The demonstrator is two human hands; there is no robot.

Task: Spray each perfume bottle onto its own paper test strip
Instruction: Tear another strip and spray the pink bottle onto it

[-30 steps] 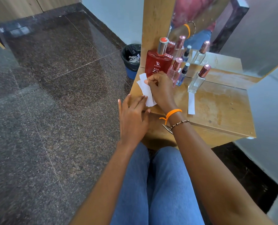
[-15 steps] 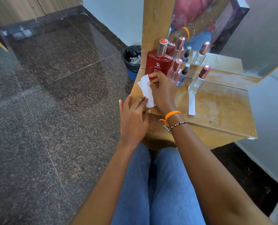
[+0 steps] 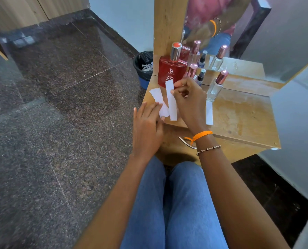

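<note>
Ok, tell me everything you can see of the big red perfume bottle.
The red bottle is a squat, flat-faced flask of what looks like red glass, with a tall silver cap topped by a red disc. Its front carries a small pale logo and lettering, partly hidden. It stands upright at the back left of the wooden table, against the mirror, cap on. The paper strip pinched by the right hand covers its lower right front; whether they touch is unclear.

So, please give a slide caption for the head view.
Right hand pinches a paper strip beside the red bottle.
</note>
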